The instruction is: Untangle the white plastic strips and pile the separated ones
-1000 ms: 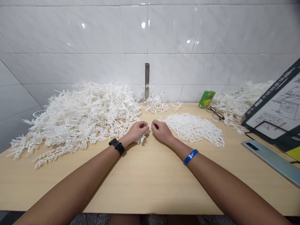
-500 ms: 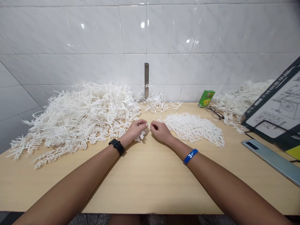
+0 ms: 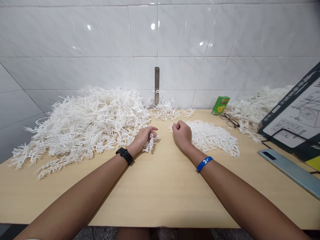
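My left hand (image 3: 144, 137) grips a branched white plastic piece (image 3: 150, 142) that hangs from its fingers, at the right edge of a big heap of white branched plastic pieces (image 3: 82, 123). My right hand (image 3: 182, 134) is curled shut at the left edge of a flatter pile of small white pieces (image 3: 210, 136); whether anything is pinched in it is hidden. The hands are a palm's width apart. A black watch is on my left wrist, a blue band on my right.
A wooden table (image 3: 160, 193) stands against a white tiled wall. A metal bracket (image 3: 157, 85) rises at the back with a small white pile (image 3: 166, 111) at its foot. At the right lie a green carton (image 3: 220, 105), glasses (image 3: 230, 120), another white heap (image 3: 257, 106), a printed board (image 3: 295, 116) and a phone (image 3: 291, 171).
My hands met fingertip to fingertip; now they have parted. My right hand has moved right to the flat pile. My left hand stays by the big heap with the branched piece.
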A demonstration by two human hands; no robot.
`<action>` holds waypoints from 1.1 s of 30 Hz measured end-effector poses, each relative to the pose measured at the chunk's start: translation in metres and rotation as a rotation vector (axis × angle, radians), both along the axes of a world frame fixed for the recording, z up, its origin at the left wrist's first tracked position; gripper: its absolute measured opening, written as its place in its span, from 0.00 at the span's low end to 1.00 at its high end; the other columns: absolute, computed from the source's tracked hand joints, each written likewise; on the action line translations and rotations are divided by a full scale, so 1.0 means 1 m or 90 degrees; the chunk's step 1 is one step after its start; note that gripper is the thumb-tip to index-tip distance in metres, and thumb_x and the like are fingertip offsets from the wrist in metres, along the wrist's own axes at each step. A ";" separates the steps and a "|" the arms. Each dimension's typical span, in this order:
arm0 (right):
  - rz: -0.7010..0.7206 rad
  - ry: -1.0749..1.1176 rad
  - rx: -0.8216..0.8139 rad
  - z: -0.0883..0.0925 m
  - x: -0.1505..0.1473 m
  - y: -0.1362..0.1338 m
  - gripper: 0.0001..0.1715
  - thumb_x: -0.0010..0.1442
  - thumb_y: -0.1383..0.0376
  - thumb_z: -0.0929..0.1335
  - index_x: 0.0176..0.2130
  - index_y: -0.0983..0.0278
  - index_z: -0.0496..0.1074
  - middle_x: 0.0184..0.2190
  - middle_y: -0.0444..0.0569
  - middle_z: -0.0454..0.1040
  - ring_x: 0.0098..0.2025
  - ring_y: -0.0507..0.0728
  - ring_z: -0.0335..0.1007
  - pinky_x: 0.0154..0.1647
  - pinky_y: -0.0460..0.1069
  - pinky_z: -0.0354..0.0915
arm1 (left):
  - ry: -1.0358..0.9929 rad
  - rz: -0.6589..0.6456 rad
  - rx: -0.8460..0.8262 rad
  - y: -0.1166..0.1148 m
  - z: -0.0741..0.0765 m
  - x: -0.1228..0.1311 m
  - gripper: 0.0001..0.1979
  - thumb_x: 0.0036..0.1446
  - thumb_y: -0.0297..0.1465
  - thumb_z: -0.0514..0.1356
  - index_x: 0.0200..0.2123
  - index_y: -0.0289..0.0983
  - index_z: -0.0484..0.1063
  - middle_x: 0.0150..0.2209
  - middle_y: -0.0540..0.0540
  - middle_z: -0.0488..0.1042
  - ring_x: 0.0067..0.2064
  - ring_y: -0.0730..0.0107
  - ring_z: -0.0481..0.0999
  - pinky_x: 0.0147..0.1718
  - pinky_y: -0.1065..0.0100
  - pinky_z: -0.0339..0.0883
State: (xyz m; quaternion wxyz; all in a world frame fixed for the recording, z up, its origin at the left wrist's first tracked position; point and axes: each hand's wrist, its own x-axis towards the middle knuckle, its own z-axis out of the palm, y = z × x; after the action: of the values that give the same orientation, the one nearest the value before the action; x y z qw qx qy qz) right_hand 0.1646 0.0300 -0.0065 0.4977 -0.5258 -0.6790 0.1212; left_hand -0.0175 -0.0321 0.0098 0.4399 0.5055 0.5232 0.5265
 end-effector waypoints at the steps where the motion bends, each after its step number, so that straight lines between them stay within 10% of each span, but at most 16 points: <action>1: -0.017 0.001 0.007 0.001 0.002 0.002 0.15 0.59 0.61 0.62 0.24 0.60 0.54 0.20 0.41 0.58 0.23 0.53 0.50 0.26 0.49 0.44 | -0.029 0.002 -0.017 0.001 0.000 0.000 0.16 0.56 0.39 0.54 0.38 0.34 0.74 0.29 0.46 0.74 0.24 0.74 0.67 0.21 0.71 0.56; 7: 0.014 0.044 0.033 0.001 0.001 0.004 0.05 0.58 0.63 0.63 0.36 0.61 0.62 0.32 0.46 0.66 0.31 0.55 0.59 0.30 0.49 0.51 | -0.104 0.015 -0.039 0.002 -0.002 0.002 0.09 0.47 0.29 0.59 0.35 0.34 0.71 0.34 0.43 0.78 0.30 0.71 0.74 0.27 0.71 0.63; 18: 0.363 -0.075 0.013 -0.002 -0.017 -0.013 0.10 0.61 0.60 0.65 0.40 0.63 0.70 0.36 0.48 0.72 0.31 0.52 0.63 0.34 0.49 0.59 | -0.027 -0.050 0.020 0.005 -0.010 -0.001 0.15 0.45 0.32 0.66 0.38 0.35 0.71 0.29 0.49 0.75 0.28 0.75 0.70 0.29 0.72 0.60; 33: 0.360 -0.121 0.038 -0.007 -0.015 -0.008 0.04 0.61 0.67 0.64 0.33 0.62 0.68 0.32 0.46 0.69 0.33 0.53 0.63 0.35 0.48 0.58 | 0.089 -0.062 0.039 0.004 -0.009 0.003 0.09 0.48 0.33 0.62 0.31 0.34 0.69 0.25 0.51 0.69 0.26 0.77 0.64 0.25 0.73 0.55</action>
State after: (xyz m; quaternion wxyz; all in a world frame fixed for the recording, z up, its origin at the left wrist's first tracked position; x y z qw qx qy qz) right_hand 0.1501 0.0219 -0.0136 0.3934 -0.3101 -0.8455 0.1851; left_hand -0.0148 -0.0278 0.0006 0.4116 0.5795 0.5108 0.4835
